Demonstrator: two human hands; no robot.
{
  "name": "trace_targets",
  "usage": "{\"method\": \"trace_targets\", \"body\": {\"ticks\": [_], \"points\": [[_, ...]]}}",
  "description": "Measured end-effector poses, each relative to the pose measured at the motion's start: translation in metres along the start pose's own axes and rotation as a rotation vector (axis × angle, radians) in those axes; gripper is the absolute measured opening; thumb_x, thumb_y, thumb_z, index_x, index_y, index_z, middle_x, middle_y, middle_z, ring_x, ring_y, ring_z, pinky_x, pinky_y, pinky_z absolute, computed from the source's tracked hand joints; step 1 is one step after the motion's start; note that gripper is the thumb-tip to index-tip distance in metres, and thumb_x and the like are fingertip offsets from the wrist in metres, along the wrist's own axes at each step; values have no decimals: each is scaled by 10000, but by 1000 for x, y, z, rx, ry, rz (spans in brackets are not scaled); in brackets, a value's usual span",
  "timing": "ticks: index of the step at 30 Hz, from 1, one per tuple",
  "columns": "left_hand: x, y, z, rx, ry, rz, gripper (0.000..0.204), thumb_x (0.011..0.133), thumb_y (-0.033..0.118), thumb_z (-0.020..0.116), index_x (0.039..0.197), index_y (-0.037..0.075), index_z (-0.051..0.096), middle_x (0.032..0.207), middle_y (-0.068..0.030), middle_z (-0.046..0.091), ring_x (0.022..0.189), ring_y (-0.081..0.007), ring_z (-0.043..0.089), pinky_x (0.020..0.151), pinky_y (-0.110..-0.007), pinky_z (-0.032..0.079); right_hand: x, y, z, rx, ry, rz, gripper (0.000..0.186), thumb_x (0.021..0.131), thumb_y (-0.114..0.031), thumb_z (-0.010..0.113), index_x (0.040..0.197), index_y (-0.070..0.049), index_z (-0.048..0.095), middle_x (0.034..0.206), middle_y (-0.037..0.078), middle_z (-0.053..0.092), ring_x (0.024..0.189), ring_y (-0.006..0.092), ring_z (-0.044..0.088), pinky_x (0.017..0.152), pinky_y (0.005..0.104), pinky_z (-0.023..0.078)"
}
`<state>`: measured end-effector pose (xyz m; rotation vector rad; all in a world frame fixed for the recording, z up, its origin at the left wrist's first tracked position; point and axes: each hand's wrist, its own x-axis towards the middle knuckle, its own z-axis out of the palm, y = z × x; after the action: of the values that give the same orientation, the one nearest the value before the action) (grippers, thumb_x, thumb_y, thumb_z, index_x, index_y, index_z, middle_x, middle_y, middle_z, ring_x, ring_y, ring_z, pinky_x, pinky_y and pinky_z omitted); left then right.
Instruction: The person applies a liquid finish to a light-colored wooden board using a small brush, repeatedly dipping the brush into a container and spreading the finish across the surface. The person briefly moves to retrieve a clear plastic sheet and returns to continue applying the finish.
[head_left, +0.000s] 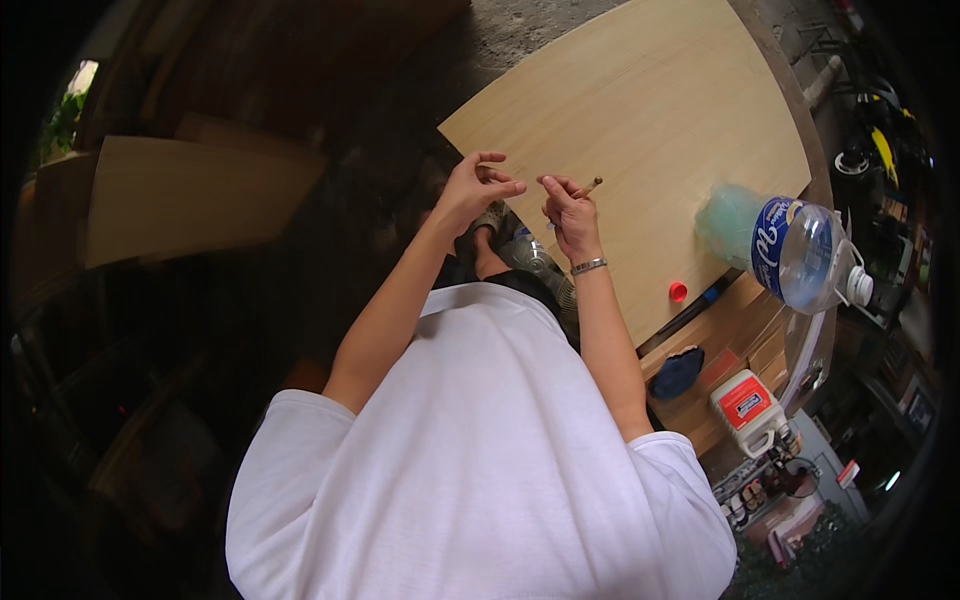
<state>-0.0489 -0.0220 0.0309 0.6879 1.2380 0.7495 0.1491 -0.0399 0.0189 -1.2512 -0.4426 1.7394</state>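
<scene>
My left hand [480,190] is raised near the board's left edge, fingers bent and apart, with nothing visible between them. Just to its right, my right hand [568,215], with a metal band on the wrist, grips a thin brown stick [593,186] that has a darker tip. Both hands are over or beside a pale wooden board [640,90]. A large plastic bottle [805,250] with a blue label and greenish liquid stands on the board's right, and a small red cap [678,292] lies nearer me.
Below the board are a dark blue cloth-like item [676,372], a white jug [748,412] with a red label and assorted tools [760,490]. Wooden panels [180,200] stand at left in shadow. A clear plastic bottle [533,258] shows beside my legs. Clutter lines the far right.
</scene>
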Motion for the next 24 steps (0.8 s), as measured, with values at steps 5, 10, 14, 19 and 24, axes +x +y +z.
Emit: {"method": "trace_targets", "body": {"ticks": [5,10,14,19,24], "points": [[-36,-28,-6,-68,29,-174,423,825,159,824,1178,14,642,990,-36,708,917,-112,654,799,-250,500,0,6,8,-70,45,28,165,935,-139,712,1004,10,699,552,-89,404,467,41,293,486,239,258],[-29,-47,-2,-229,83,-132,232,866,130,777,1065,34,707,998,-16,710,911,-102,639,772,-245,498,4,15,7,-247,101,11,240,987,-233,637,990,0,696,562,-67,418,470,47,345,484,227,301],[-26,-60,-14,-178,119,-59,191,867,113,771,1028,24,724,969,-24,711,856,-100,636,754,-245,501,-3,8,-8,-593,179,-338,540,1033,-493,457,1018,2,674,575,-40,452,485,65,437,481,214,355],[-25,-84,-12,-205,67,-152,202,850,117,787,1010,10,725,943,-32,706,844,-105,624,753,-249,499,-35,-30,-36,-653,71,-4,782,996,-691,290,1082,-1,649,672,23,616,522,77,526,476,212,389],[-18,-96,3,-181,140,-117,221,838,114,799,1006,0,712,927,-32,698,827,-110,617,759,-253,498,-44,-39,-35,-595,-39,-143,391,1003,-385,583,1105,-10,629,738,37,636,558,75,549,511,205,425]]}}
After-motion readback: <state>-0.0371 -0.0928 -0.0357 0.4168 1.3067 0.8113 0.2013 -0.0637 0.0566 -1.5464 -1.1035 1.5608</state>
